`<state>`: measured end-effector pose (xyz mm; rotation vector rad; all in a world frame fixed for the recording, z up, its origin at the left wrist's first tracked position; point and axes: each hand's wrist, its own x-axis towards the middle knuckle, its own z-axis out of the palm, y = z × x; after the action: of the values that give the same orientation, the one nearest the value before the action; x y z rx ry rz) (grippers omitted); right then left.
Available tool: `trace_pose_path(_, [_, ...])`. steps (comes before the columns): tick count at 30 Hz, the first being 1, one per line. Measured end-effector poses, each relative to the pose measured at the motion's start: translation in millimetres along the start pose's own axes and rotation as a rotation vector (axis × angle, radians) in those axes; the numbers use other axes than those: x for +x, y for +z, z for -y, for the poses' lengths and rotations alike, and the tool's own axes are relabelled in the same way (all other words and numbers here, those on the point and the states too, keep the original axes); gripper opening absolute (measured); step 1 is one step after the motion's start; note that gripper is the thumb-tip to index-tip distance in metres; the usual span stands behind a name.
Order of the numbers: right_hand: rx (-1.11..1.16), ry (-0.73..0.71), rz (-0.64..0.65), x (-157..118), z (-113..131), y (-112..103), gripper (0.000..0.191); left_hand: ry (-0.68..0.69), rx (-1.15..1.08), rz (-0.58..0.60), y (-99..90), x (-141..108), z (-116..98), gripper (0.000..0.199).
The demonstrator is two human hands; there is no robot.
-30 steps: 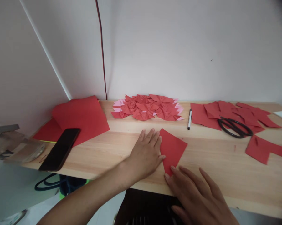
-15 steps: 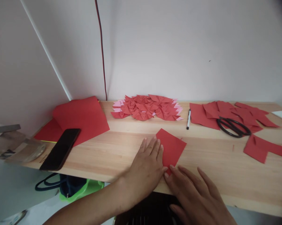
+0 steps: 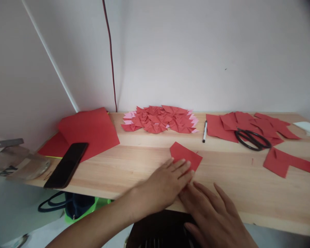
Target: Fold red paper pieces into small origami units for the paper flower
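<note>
A square piece of red paper [image 3: 184,155] lies on the wooden table near its front edge, one corner pointing toward the wall. My left hand [image 3: 167,182] rests flat over its left and near part, fingers stretched out across the sheet. Close beside it, my right hand [image 3: 209,210] has its fingers spread, with the fingertips by the paper's near corner. That near corner is hidden under the hands. Behind the sheet sits a group of folded red and pink paper pieces [image 3: 158,120].
Black-handled scissors [image 3: 253,139] lie on red paper squares [image 3: 222,127] at the right, beside a marker [image 3: 204,131]. An L-shaped red scrap [image 3: 277,163] lies nearer. Leftward are a phone [image 3: 66,166], large red sheets [image 3: 93,127] and a transparent container [image 3: 28,165].
My left hand has slid to the right over the red paper and now covers more of it. My right hand stays near the same corner. The view has shifted slightly.
</note>
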<state>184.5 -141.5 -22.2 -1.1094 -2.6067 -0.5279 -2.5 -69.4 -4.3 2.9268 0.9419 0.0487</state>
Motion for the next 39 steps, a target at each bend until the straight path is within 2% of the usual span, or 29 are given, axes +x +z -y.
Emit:
trace_pose_path(1, [-0.003,-0.004,-0.006,1,0,-1,0.048,0.059,-0.038,0.016,-0.6,-2,0,0.047])
trace_pose_path(4, [0.001,-0.008,-0.031,2,0,-3,0.046,0.083,-0.089,0.017,-1.2,-1,8,0.047])
trace_pose_path(9, [-0.003,-0.002,-0.037,0,1,-3,0.043,-0.036,-0.101,-0.010,1.4,6,30,0.056])
trace_pose_path(12, [-0.004,0.009,-0.030,-2,1,-3,0.042,-0.117,-0.080,-0.026,4.3,7,36,0.062])
trace_pose_path(16, [0.014,0.013,-0.031,-4,1,-1,0.042,-0.199,-0.002,-0.072,9.2,3,30,0.061])
trace_pose_path(20, [0.044,0.036,-0.050,-3,2,1,0.039,-0.143,0.046,-0.085,10.7,-5,20,0.052])
trace_pose_path(25, [0.107,0.040,-0.024,-4,-1,-9,0.036,-0.168,-0.031,-0.073,4.7,-7,20,0.055])
trace_pose_path(28, [0.226,-0.020,0.006,-3,-13,-15,0.030,-0.225,-0.117,-0.154,-0.4,-2,22,0.051])
trace_pose_path(30, [0.296,0.001,0.007,2,-30,-12,0.029,-0.292,-0.171,-0.247,-3.1,2,25,0.051])
trace_pose_path(33, [0.259,0.274,-0.014,17,-62,1,0.035,-0.343,-0.222,-0.315,-5.3,12,31,0.055])
trace_pose_path(35, [0.178,0.339,0.001,31,-82,12,0.039,-0.354,-0.250,-0.299,-6.3,18,37,0.055])
trace_pose_path(37, [0.114,0.342,0.112,46,-94,19,0.037,-0.359,-0.262,-0.272,-7.6,24,43,0.056])
trace_pose_path(39, [0.089,0.353,0.256,58,-100,23,0.025,-0.352,-0.261,-0.253,-8.9,28,47,0.059])
